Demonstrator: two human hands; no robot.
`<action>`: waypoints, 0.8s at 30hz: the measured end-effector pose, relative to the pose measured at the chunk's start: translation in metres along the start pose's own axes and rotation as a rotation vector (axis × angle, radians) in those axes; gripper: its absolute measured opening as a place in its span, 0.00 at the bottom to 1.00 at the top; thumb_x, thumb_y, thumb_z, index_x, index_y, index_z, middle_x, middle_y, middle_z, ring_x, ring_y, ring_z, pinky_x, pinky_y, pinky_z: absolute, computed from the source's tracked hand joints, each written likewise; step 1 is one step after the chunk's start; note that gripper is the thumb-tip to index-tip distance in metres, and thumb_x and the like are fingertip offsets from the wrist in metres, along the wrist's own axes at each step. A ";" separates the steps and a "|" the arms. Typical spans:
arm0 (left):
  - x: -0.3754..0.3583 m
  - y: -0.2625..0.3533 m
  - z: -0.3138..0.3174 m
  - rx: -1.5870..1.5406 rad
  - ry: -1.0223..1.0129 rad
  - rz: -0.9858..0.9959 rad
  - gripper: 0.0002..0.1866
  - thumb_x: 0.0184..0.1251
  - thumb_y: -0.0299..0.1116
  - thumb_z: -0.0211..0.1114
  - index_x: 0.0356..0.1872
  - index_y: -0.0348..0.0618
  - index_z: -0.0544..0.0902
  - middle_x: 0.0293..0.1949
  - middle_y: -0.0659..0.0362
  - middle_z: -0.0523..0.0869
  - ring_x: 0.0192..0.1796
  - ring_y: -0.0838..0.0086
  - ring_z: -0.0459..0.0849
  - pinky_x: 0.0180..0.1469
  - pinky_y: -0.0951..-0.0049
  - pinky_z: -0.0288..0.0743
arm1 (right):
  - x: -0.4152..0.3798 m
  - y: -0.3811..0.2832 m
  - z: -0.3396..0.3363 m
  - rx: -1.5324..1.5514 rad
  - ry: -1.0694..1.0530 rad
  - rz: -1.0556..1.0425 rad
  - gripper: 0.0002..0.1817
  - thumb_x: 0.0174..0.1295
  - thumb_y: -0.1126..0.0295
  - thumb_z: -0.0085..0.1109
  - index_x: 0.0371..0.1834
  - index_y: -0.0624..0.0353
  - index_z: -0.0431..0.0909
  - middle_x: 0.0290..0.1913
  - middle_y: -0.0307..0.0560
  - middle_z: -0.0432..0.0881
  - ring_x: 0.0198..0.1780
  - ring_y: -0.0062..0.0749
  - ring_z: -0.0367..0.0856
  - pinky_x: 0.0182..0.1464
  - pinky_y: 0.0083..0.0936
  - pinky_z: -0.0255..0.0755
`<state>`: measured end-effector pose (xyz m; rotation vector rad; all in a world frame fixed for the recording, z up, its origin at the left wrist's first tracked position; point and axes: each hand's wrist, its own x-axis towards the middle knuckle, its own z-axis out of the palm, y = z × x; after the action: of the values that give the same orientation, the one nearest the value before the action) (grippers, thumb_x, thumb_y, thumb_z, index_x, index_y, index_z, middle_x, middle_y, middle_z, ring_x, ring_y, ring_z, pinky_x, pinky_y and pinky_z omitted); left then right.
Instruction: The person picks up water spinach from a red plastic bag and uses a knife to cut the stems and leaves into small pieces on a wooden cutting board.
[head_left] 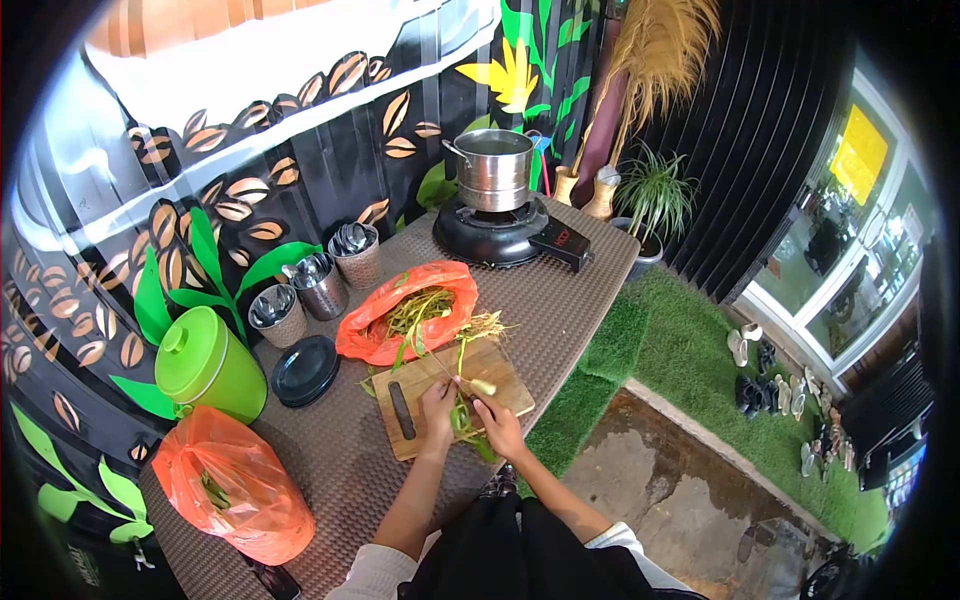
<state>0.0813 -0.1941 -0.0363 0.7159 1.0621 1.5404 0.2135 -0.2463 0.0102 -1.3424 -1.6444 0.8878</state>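
Here the left hand (437, 408) and right hand (499, 424) pinch a pale-ended stalk (482, 387) over the wooden cutting board (513, 388), seemingly trimming, the next move wanting a steady grip

On your left, a green canister (212, 368) stands beside black plates (306, 372) and three cups of cutlery (325, 298) before a bean-painted wall (248, 188); to your right, shoes (747, 395) sit on green turf (690, 325) near glass doors (805, 265).
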 end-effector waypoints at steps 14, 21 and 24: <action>-0.007 0.016 -0.001 -0.108 -0.175 -0.298 0.09 0.67 0.26 0.57 0.46 0.37 0.78 0.36 0.61 0.82 0.35 0.76 0.81 0.36 0.76 0.76 | 0.015 -0.007 -0.026 -0.059 -0.243 0.111 0.18 0.68 0.59 0.49 0.54 0.59 0.73 0.36 0.51 0.80 0.34 0.35 0.78 0.41 0.31 0.70; -0.009 0.028 -0.001 -0.116 -0.194 -0.365 0.09 0.67 0.27 0.58 0.45 0.37 0.78 0.37 0.58 0.82 0.33 0.73 0.81 0.32 0.71 0.78 | 0.020 0.017 -0.012 0.030 -0.167 -0.123 0.24 0.68 0.59 0.47 0.67 0.45 0.63 0.49 0.56 0.77 0.50 0.50 0.75 0.54 0.36 0.66; -0.009 0.032 -0.001 -0.110 -0.197 -0.399 0.08 0.67 0.27 0.58 0.45 0.39 0.78 0.37 0.59 0.82 0.34 0.74 0.81 0.33 0.73 0.77 | 0.018 0.006 -0.014 0.026 -0.140 -0.192 0.24 0.67 0.61 0.48 0.67 0.46 0.63 0.52 0.55 0.76 0.51 0.50 0.74 0.55 0.37 0.65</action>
<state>0.0693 -0.2040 -0.0070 0.5290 0.9014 1.1503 0.2264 -0.2270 0.0135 -1.1044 -1.8279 0.9015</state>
